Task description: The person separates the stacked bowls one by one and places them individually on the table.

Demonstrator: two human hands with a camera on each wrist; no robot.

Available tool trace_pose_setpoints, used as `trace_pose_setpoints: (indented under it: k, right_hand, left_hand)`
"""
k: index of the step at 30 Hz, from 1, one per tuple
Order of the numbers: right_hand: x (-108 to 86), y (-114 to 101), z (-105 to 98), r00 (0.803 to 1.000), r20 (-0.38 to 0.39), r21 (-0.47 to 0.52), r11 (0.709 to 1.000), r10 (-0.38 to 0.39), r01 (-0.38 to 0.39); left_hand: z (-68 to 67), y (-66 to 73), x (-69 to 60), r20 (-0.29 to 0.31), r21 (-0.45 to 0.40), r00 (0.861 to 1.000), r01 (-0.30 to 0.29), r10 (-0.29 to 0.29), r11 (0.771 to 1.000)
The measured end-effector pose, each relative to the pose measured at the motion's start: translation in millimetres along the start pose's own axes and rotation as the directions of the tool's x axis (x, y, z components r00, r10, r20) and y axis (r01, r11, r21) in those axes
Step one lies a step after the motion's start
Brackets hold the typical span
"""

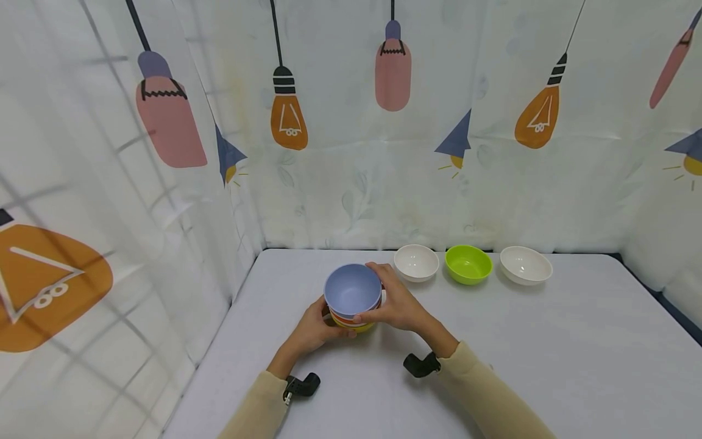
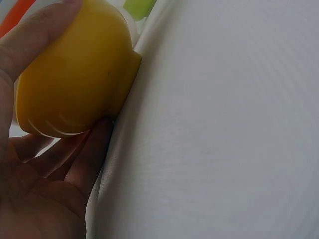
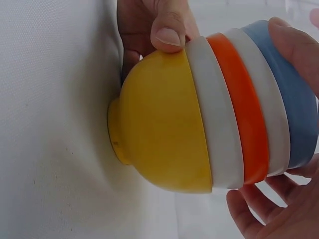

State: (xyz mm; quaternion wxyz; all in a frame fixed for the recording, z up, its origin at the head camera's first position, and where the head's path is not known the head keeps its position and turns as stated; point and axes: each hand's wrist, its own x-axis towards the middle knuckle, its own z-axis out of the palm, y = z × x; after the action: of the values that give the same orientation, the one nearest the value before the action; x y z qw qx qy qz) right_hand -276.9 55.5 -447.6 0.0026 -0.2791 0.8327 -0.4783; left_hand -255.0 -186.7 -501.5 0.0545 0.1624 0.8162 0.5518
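A stack of nested bowls stands in front of me, between both hands. The blue bowl is topmost; under it come a white bowl, an orange bowl, another white bowl and, lowest, a yellow bowl. My left hand holds the yellow bowl low on its side, thumb against the wall. My right hand grips the blue bowl near the rim, fingers behind and thumb in front. The yellow bowl's foot is at the cloth; whether it touches cannot be told.
Along the table's back edge stand a white bowl, a green bowl and another white bowl, right of the stack. A white cloth covers the table. Patterned curtains hang behind and at the sides.
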Motion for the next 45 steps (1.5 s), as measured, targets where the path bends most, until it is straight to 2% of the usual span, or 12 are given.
trace_pose_setpoints:
  k: [8,23,40,45]
  right_hand:
    - [-1.7,-0.3,-1.4,0.999,-0.043,0.003,1.000,-0.018,0.018]
    - [-2.9,-7.8,-11.1,0.999,-0.051,0.018,1.000,0.017,-0.016]
    - [-2.3,-12.5,-28.8,0.997,-0.075,0.016,1.000,0.017,-0.015]
    - [-2.5,-13.1,-38.3,0.995,-0.101,0.050,0.999,-0.001,0.006]
  left_hand:
    - [0.8,0.9,0.5,0.001,-0.002,1.000,-0.013,0.013,1.000]
    - [1.1,2.8,-0.8,0.001,-0.015,1.000,0.007,-0.007,1.000]
    - [0.9,2.0,-1.4,-0.014,0.007,0.999,0.028,-0.028,1.000]
    - [0.0,-0.1,0.8,-0.010,0.008,1.000,0.024,-0.024,1.000]
